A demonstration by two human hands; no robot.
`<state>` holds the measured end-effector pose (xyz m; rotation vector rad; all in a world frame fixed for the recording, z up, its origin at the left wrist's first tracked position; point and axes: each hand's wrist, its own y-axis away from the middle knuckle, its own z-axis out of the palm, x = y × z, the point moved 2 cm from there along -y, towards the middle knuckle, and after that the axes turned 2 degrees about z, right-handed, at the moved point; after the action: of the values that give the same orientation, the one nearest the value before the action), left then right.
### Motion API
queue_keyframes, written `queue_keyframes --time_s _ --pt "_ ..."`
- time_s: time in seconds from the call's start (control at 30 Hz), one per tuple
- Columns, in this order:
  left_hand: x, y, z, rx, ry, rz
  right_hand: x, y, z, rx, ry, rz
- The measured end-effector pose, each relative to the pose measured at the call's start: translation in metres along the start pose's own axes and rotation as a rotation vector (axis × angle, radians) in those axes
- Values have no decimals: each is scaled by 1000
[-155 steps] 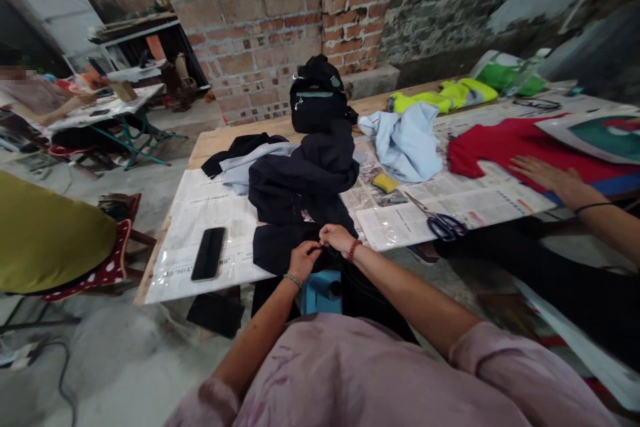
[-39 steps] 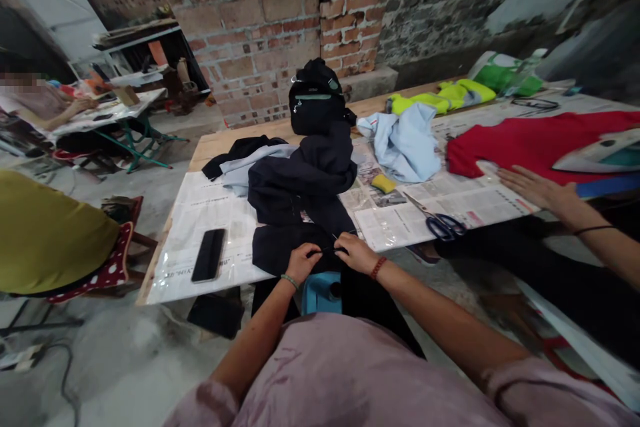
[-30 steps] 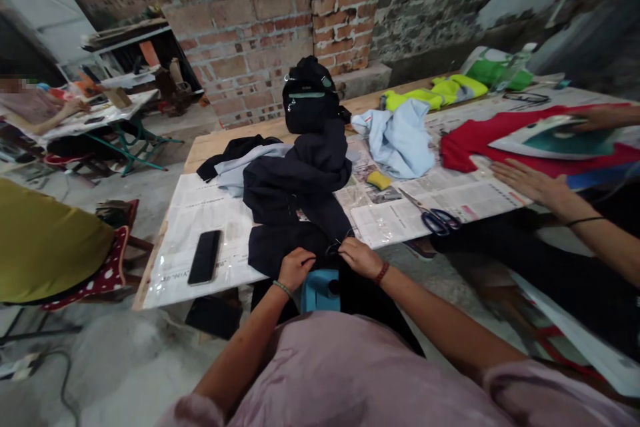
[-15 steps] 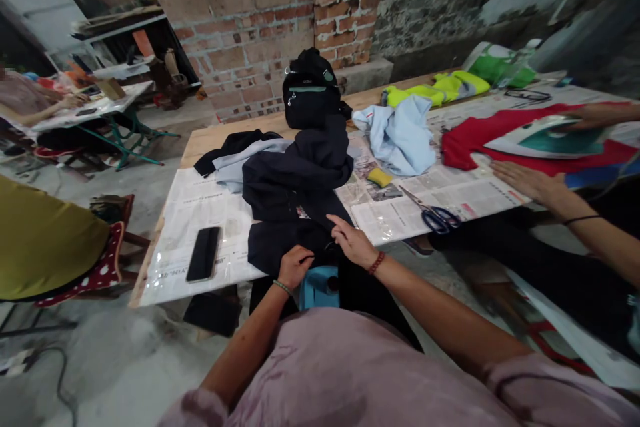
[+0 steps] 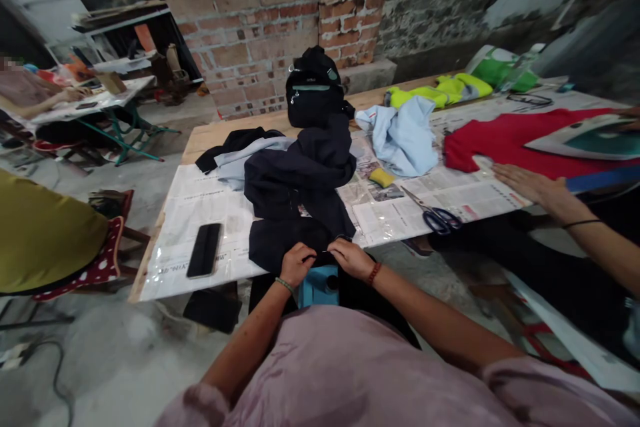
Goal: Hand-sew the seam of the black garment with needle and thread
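A dark navy garment lies bunched on the table, its near end hanging at the front edge. My left hand pinches that near edge, with a green bracelet at the wrist. Close by on the right, my right hand is closed too, fingertips together at the same cloth edge; a red beaded bracelet circles that wrist. Anything small between the right fingertips is too fine to make out. Below the hands, a light-blue object shows at my lap.
Left of the garment lies a phone. To the right are a yellow sponge, scissors and a pale-blue garment. A black backpack stands behind. A co-worker's hands guide an iron over red cloth.
My right hand has come down and left, from a raised, pointing finger to a pinch beside my left hand. The co-worker's iron has slid to the right.
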<state>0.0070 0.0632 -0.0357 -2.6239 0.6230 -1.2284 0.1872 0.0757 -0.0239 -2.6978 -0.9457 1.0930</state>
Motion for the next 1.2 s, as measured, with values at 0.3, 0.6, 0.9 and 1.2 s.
queue_keyframes --time_s 0.3,0.6,0.9,1.2 --pt "1 -1 0 3 13 -8 5 -4 1 -102 67 -39" --pt "1 -3 2 0 -9 15 2 -8 -3 -206 175 -7" --pt "0 -3 3 -3 -24 15 -2 -11 -5 -309 254 40" --pt "-3 -2 4 -1 -23 31 -6 -14 -8 -376 290 60"
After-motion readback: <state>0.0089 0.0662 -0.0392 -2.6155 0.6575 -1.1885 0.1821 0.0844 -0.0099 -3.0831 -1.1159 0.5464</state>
